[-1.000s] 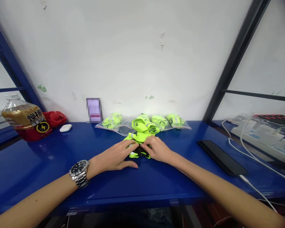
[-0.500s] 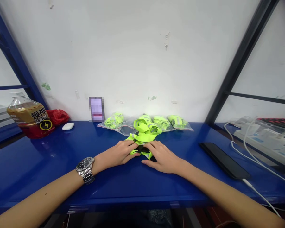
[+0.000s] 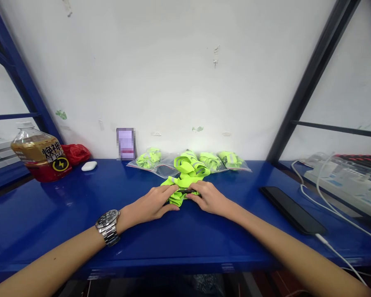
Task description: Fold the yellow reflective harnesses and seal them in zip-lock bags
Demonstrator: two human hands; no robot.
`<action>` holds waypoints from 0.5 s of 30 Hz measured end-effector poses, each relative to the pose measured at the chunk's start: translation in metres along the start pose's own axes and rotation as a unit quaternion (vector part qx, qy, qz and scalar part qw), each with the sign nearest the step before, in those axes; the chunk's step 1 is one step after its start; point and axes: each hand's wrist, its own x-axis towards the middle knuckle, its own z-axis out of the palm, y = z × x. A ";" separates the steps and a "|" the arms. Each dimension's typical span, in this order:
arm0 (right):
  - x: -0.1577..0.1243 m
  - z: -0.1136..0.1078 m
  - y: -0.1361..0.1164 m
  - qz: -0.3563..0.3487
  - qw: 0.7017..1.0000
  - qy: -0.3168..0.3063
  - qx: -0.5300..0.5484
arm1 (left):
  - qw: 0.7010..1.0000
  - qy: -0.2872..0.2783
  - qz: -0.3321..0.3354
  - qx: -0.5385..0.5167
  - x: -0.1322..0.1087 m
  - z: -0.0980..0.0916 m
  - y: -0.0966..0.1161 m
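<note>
A fluorescent yellow-green reflective strap (image 3: 191, 165) lies in loose folds on the blue table, with a smaller gathered part towards me. A black piece (image 3: 185, 191), seemingly a buckle, crosses that near part. My left hand (image 3: 159, 202), with a metal watch on the wrist, grips the near folds from the left; its thumb lies low in front. From the right, my right hand (image 3: 208, 198) pinches the strap at the black piece's right end, fingers above and thumb below. My fingertips partly cover the black piece.
Clear zip bags (image 3: 160, 169) with similar straps lie along the wall. At left stand a bottle (image 3: 40, 152), a red plastic bag (image 3: 76, 153), a white case (image 3: 89, 166) and a propped phone (image 3: 126, 144). A charging phone (image 3: 292, 209) and power strip (image 3: 343, 181) are at right.
The near folds have turned under my hands, so the black piece shows as a thinner bar. My right fingers and thumb have drawn together, while my left thumb has moved slightly down.
</note>
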 end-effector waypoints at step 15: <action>0.005 -0.008 -0.003 0.078 0.990 0.018 0.119 | 0.994 -0.029 0.011 0.103 0.010 0.000 -0.003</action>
